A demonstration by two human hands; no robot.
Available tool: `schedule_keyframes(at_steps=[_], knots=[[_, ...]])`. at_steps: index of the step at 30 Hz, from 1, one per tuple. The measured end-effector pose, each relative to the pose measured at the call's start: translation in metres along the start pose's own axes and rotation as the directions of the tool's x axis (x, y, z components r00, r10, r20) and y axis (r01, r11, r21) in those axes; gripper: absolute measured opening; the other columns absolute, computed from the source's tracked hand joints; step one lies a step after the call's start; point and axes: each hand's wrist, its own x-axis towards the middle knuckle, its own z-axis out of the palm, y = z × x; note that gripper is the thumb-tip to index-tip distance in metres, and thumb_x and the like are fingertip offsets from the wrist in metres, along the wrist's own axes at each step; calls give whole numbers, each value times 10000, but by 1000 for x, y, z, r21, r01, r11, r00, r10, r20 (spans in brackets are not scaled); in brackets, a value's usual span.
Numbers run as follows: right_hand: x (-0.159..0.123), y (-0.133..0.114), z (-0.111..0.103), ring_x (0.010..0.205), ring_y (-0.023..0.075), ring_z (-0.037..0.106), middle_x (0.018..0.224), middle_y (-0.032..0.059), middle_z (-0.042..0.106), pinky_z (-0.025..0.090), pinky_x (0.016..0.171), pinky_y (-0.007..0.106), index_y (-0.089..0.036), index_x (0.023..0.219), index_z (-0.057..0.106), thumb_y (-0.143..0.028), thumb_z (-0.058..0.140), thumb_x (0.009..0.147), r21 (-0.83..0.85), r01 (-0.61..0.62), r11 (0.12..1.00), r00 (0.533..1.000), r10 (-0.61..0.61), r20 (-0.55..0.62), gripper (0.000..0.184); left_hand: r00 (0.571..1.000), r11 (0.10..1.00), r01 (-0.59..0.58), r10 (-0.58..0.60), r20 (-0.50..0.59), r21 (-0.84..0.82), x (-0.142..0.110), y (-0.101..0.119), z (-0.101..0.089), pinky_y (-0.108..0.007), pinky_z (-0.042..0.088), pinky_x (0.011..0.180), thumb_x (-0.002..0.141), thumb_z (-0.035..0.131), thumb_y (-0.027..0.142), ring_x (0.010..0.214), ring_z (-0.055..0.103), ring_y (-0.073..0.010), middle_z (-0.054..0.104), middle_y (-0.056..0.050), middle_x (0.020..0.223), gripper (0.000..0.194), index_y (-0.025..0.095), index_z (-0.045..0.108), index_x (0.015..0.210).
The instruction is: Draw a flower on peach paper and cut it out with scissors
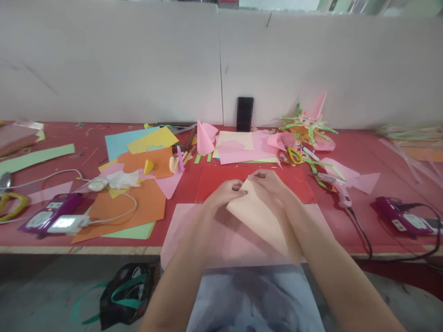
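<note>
Red counter (pixel 363 154) goes across the whole view | large pink paper (pixel 224 246) lies at its front | red board (pixel 231 172) lies just beyond | cream paper (pixel 265 214) is tilted over the pink paper | left grip (pixel 224 193) pinches the cream paper's left edge | right grip (pixel 272 181) pinches near its top | scissors (pixel 295 156) lie farther back

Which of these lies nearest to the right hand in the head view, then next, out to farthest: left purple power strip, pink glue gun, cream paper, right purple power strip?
1. Cream paper: in the right hand.
2. Pink glue gun: to its right.
3. Right purple power strip: farther right.
4. Left purple power strip: far left.
</note>
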Motion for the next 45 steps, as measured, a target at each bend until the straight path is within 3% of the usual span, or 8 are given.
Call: schedule_keyframes(at_steps=[2, 7, 13, 24, 29, 35, 42, 45], knots=[[3, 3, -2, 638, 127, 555, 712, 26, 645, 417, 619, 255, -163, 699, 635, -421, 661, 606, 4, -5, 1000, 1000, 5, -30, 275, 999, 1000, 24, -24, 46, -17, -3, 1, -4, -246, 411, 615, 672, 605, 404, 737, 590, -167, 648, -54, 847, 297, 156, 602, 835], [13, 7, -6, 671, 137, 565, 708, 38, 648, 421, 643, 258, -159, 664, 635, -416, 656, 596, -72, 31, 997, 994, -39, -105, 267, 996, 995, 84, -82, -26, 62, -3, -2, -13, -216, 342, 536, 642, 619, 444, 601, 496, -117, 553, 1, 656, 304, 151, 598, 718], [20, 7, -7, 604, 119, 537, 667, 29, 635, 404, 572, 239, -163, 651, 636, -398, 642, 594, -123, 26, 992, 992, -41, -118, 241, 987, 988, 152, -150, -64, 26, 0, -4, -15, -210, 347, 516, 606, 651, 410, 560, 452, -94, 498, 22, 600, 266, 156, 582, 649], [27, 16, -17, 529, 114, 489, 587, 22, 589, 362, 509, 241, -157, 614, 620, -449, 671, 583, -130, 20, 991, 977, -47, -207, 298, 966, 969, 237, -242, -86, -68, -2, -5, -10, -276, 502, 540, 649, 665, 302, 524, 608, -145, 612, -19, 590, 197, 158, 532, 633], [28, 21, -16, 546, 113, 503, 613, 26, 596, 372, 531, 245, -157, 649, 614, -521, 655, 582, -42, 46, 998, 963, -55, -263, 372, 966, 993, 90, -104, -236, -70, 0, -9, -10, -275, 524, 564, 671, 649, 263, 567, 635, -152, 636, -28, 623, 171, 159, 522, 626], [32, 24, -18, 526, 107, 493, 608, 19, 598, 377, 531, 251, -154, 647, 609, -589, 672, 507, 32, 50, 998, 942, -36, -334, 461, 916, 1000, -13, 4, -402, -21, 0, 0, -8, -275, 527, 549, 660, 659, 336, 529, 620, -140, 627, -9, 575, 243, 175, 491, 591], [31, 20, -18, 556, 115, 510, 632, 21, 602, 391, 547, 253, -164, 655, 598, -607, 673, 478, 65, 28, 998, 942, -4, -337, 483, 891, 987, -82, 134, -434, 138, -5, 6, -3, -252, 476, 488, 680, 624, 433, 460, 580, -131, 587, 21, 491, 310, 195, 453, 578], [31, 21, -19, 560, 114, 506, 637, 19, 600, 383, 546, 249, -162, 677, 596, -608, 665, 488, 62, 14, 998, 946, 7, -324, 488, 909, 988, -101, 140, -392, 119, -5, 5, -4, -247, 460, 469, 706, 580, 487, 436, 564, -127, 578, 22, 479, 334, 198, 447, 602]])
